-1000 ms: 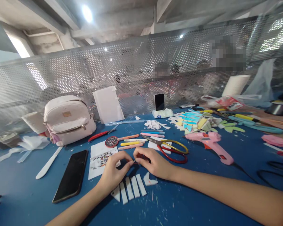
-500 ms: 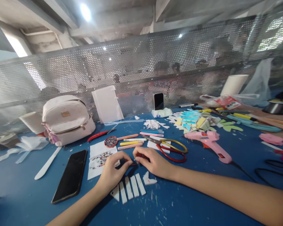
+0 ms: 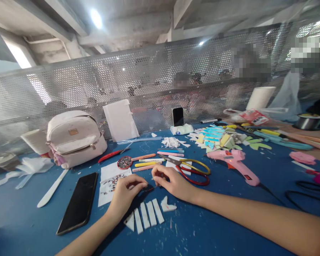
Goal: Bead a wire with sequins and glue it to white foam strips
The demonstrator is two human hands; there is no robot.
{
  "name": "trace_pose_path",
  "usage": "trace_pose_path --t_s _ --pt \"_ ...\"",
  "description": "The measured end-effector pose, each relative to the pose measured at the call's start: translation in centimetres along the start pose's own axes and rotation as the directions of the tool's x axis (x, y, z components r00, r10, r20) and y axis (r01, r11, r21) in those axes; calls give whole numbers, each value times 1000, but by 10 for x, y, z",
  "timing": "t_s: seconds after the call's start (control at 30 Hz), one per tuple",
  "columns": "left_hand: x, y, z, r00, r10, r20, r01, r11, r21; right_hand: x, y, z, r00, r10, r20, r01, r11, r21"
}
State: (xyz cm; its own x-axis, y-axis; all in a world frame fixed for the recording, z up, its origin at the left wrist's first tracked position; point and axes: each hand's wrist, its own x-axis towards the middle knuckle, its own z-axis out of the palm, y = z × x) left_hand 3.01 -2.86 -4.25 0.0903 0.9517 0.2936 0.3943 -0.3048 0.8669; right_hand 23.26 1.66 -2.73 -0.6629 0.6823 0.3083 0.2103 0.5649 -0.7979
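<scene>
My left hand [image 3: 126, 194] rests on the blue table [image 3: 202, 227], fingers curled in a pinch over a small dark object [image 3: 148, 188] that I cannot make out. My right hand [image 3: 171, 181] sits just to its right, fingers curled and pinched near the same spot, holding what looks like a thin tool. Several white foam strips [image 3: 147, 214] lie in a row just in front of both hands, with a small white scrap [image 3: 166, 205] beside them. A white paper sheet with small beads [image 3: 112, 180] lies left of my hands.
A black phone [image 3: 79, 202] lies at left, a pink backpack [image 3: 74, 138] behind it. Scissors [image 3: 192, 170], coloured pens [image 3: 149, 163], a bead dish [image 3: 125, 162] and a pink glue gun [image 3: 236, 164] lie beyond my hands. Foam scraps [image 3: 216, 139] pile farther back. A perforated metal screen [image 3: 149, 89] borders the table.
My left hand has drawn back slightly to the left, away from my right hand. The view has shifted a little; the rest stays put.
</scene>
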Motion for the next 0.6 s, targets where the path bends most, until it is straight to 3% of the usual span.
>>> trace_pose_path --t_s 0.6 --pt "-1 2 1 996 -77 -38 75 996 -48 1 -3 0 999 27 -21 -28 999 -39"
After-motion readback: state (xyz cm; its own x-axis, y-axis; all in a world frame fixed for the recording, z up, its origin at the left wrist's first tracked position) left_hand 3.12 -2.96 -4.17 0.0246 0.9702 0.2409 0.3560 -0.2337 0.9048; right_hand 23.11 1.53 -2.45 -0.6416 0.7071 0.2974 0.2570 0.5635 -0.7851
